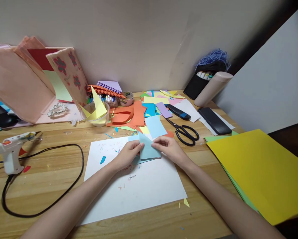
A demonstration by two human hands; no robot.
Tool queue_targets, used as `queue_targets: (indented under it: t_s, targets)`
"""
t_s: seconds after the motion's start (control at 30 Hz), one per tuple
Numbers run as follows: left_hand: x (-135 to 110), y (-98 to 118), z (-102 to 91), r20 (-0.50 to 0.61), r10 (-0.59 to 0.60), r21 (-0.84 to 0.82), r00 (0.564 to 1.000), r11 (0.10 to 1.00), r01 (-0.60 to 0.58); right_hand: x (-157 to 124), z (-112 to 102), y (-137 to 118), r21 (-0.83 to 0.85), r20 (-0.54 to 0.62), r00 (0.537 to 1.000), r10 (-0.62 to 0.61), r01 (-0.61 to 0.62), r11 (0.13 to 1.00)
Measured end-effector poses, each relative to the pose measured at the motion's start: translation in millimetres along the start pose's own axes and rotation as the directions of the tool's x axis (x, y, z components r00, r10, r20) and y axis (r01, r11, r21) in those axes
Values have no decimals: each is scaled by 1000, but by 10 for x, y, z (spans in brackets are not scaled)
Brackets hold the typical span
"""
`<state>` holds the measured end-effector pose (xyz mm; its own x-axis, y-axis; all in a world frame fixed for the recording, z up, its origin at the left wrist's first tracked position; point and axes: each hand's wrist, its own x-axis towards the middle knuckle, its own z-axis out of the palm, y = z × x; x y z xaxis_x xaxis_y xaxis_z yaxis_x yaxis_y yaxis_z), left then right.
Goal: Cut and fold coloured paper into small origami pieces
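Note:
Between my two hands is a piece of light blue paper (pixel 150 151), held over a white sheet (pixel 149 186). My left hand (pixel 130 152) pinches its left edge, thumb on top. At the upper right edge, my right hand (pixel 170 147) grips it between thumb and fingers. More blue paper shows just under the held piece, partly hidden. Just beyond my hands lies a pale blue rectangle of paper (pixel 155 126). Black-handled scissors (pixel 186 134) rest to the right of it. A small blue scrap (pixel 102 160) and marker stains are on the white sheet.
A white glue gun (pixel 11 152) with a looped black cord stands at left. Yellow sheets (pixel 260 172) lie at right, near a black phone (pixel 215 121). Behind are a utility knife (pixel 180 112), orange paper (pixel 139 114), a plastic bowl (pixel 99 121) and a pale bottle (pixel 212 89).

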<state>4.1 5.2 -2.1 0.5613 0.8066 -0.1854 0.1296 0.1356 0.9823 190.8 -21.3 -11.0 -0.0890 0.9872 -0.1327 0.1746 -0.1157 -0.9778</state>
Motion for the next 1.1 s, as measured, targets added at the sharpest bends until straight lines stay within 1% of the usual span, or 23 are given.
queue_targets:
  t_s: [0.07, 0.13, 0.23, 0.33, 0.4, 0.47, 0.53, 0.6, 0.67, 0.73, 0.83, 0.9, 0.97, 1.03, 1.1]
  targets:
    - [5, -14, 7, 10, 3, 22, 1000, 1000, -3, 20, -3, 17, 42, 7, 1000, 24, -25, 999]
    - [17, -31, 11, 11, 11, 31, 1000, 999, -12, 22, 1, 9, 59, -13, 1000, 28, -27, 998]
    - [38, -52, 11, -32, 20, 70, 999, 997, -17, 9, 1, -26, 70, -28, 999, 45, -43, 997]
    - [54, -78, 2, -90, 37, 132, 995, 991, -25, -4, -26, -55, 48, 48, 991, 121, -123, 991]
    - [62, -99, -5, -105, 54, 144, 993, 989, -38, -10, -54, -62, 2, 97, 981, 167, -168, 986]
    - [63, -114, -8, -107, 59, 148, 992, 988, -43, -15, -77, -66, -43, 118, 976, 185, -181, 982]
    - [52, -115, -1, -104, 56, 154, 993, 987, -39, -25, -87, -77, -79, 128, 978, 166, -157, 984]
    - [22, -95, 21, -84, 42, 165, 996, 986, -28, -38, -79, -95, -125, 114, 989, 90, -75, 989]
    - [-22, -60, 55, -24, 23, 193, 999, 981, -18, -51, -52, -107, -158, 97, 995, -22, 37, 987]
    - [-64, -17, 96, 56, 2, 232, 998, 972, -15, -59, -11, -98, -139, 98, 991, -92, 106, 985]
    - [-98, 39, 139, 129, -11, 262, 992, 965, -24, -56, 50, -48, -49, 84, 993, -82, 86, 995]
    - [-98, 63, 145, 135, -15, 274, 991, 961, -23, -50, 72, -21, -4, 54, 997, -63, 64, 998]
    - [-91, 75, 138, 132, -16, 296, 991, 955, -24, -46, 74, -22, 32, 34, 997, -67, 66, 997]
    - [-86, 80, 124, 133, -14, 322, 991, 946, -30, -45, 56, -48, 73, 53, 997, -61, 57, 996]
    - [-86, 83, 110, 147, -14, 338, 989, 940, -37, -42, 25, -78, 122, 112, 993, -31, 17, 992]
